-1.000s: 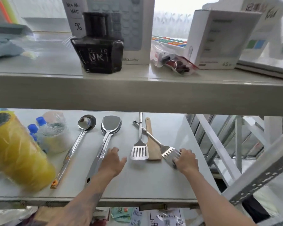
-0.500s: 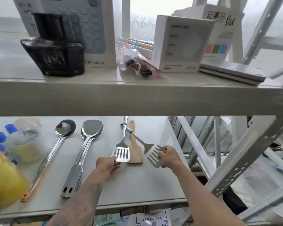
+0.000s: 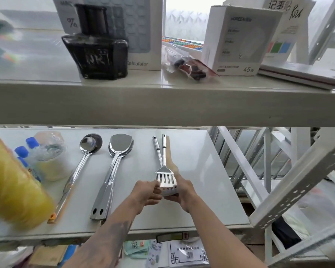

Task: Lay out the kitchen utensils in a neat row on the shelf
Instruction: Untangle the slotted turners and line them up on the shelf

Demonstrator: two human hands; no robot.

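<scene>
1. Nearest the camera, two bare forearms are seen reaching over the front edge of the lower shelf (image 3: 211, 200); papers and packets are glimpsed below that edge, blurred.
2. The left hand (image 3: 146, 194) is closed on the left edge of the stacked slotted heads; the right hand (image 3: 182, 192) is closed on their right and under side; both hands are thus gripping the same pair of tools.
3. The upper slotted spatula (image 3: 165, 178) is held directly over a second slotted spatula (image 3: 169, 191), of which only the lower head edge and a handle (image 3: 156, 147) are visible; the two steel handles run away from the camera, nearly parallel and just beside each other.
4. A wooden spatula (image 3: 169, 159) is seen beneath and just right of those handles, largely hidden; whether it is touched by a hand cannot be told.
5. To the left, well apart from the hands, a solid steel turner (image 3: 112, 171) is laid flat, head away from the camera; a second like it appears to lie stacked beneath.
6. Further left, a steel ladle (image 3: 79, 171) with an orange handle tip is laid parallel.
7. At the left edge, a blurred yellow roll (image 3: 14, 190) and blue-capped bottles (image 3: 27, 149) are noted.
8. On the upper shelf (image 3: 162, 105), an ink bottle (image 3: 97, 53), a calculator box (image 3: 143, 31) and a 45 W charger box (image 3: 240, 39) are recorded.
</scene>
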